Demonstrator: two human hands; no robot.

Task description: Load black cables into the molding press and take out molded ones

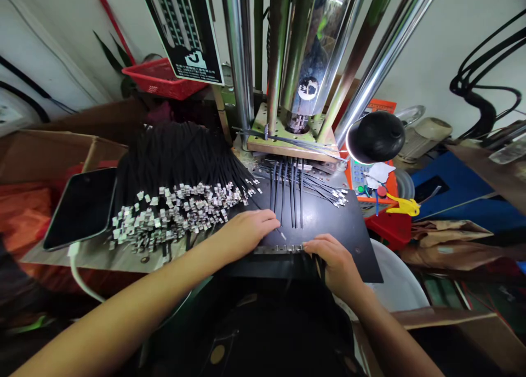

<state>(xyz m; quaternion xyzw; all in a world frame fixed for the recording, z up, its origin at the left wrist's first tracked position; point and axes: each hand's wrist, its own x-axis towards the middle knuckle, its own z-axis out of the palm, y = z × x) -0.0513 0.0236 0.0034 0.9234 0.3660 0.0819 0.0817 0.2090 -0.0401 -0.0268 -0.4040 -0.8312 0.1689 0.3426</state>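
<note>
My left hand [249, 232] is closed in a pinch over the dark metal plate [341, 240], holding a thin black cable with a bright tip [281, 234]. A narrow metal strip [271, 250] with small upright pieces runs along the plate's near edge. My right hand [335, 259] grips the strip's right end between thumb and fingers; dark strands hang below that hand. Several black cables [293, 196] lie side by side on the plate under the press, pointing toward me. To the left is a large pile of black cables [181, 152] with silvery metal ends [181, 212].
A press with steel columns [276, 53] stands behind the plate. A black lamp [380, 137] shines beside it, near an orange control box [361, 182] and yellow pliers [405, 206]. A phone [82, 207] with a white cord lies left. A red basket [164, 78] sits behind.
</note>
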